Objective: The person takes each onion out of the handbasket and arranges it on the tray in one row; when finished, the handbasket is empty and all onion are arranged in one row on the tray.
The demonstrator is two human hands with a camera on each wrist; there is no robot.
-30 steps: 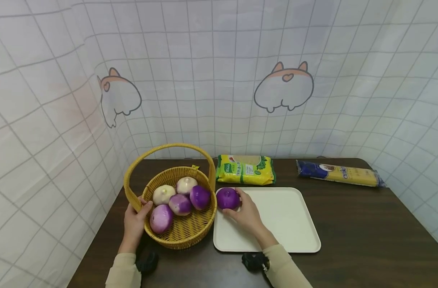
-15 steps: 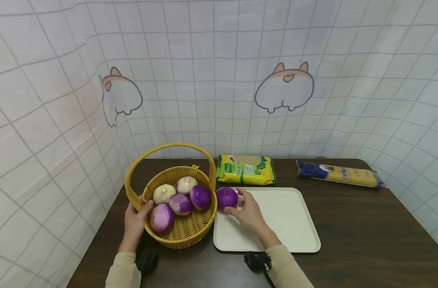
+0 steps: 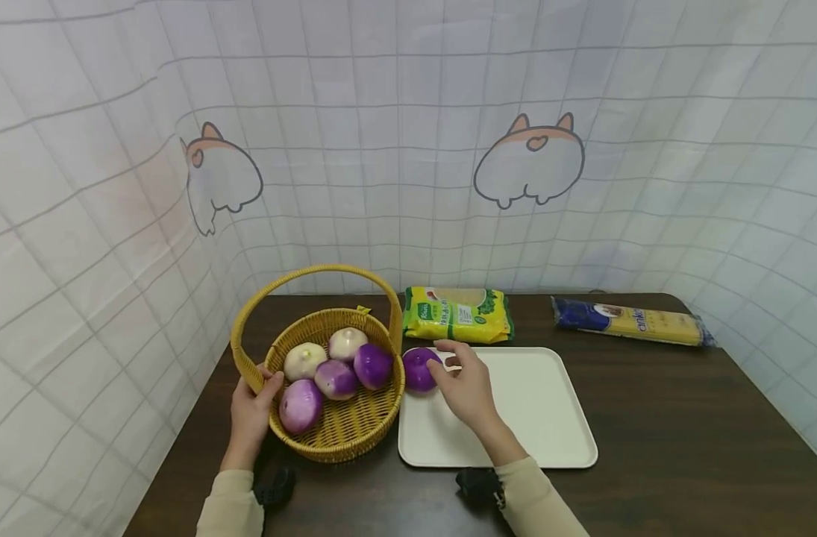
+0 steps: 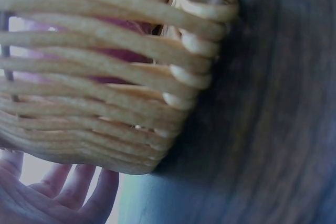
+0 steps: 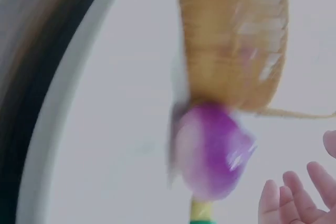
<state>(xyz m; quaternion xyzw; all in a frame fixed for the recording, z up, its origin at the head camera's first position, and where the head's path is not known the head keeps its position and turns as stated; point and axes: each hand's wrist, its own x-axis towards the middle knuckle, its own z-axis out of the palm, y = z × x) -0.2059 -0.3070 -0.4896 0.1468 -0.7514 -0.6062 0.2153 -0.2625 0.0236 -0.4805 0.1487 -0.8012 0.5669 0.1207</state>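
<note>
My left hand grips the yellow wicker basket at its left side, thumb over the rim near the handle's foot. Several purple and white onions lie inside. In the left wrist view, the fingers show beside the woven wall. A deep purple onion sits at the back left corner of the white tray, close against the basket. Just right of that onion, my right hand hovers over the tray with fingers spread, holding nothing. The right wrist view shows a gap between the hand and the onion.
Behind the tray lies a yellow and green food packet. A long blue and yellow pasta packet is at the back right of the dark wooden table. A white checked curtain hangs behind and at both sides.
My right hand has let go of the purple onion and lifted slightly up and to the right. The onion stays on the tray's corner. My left hand keeps its grip on the basket.
</note>
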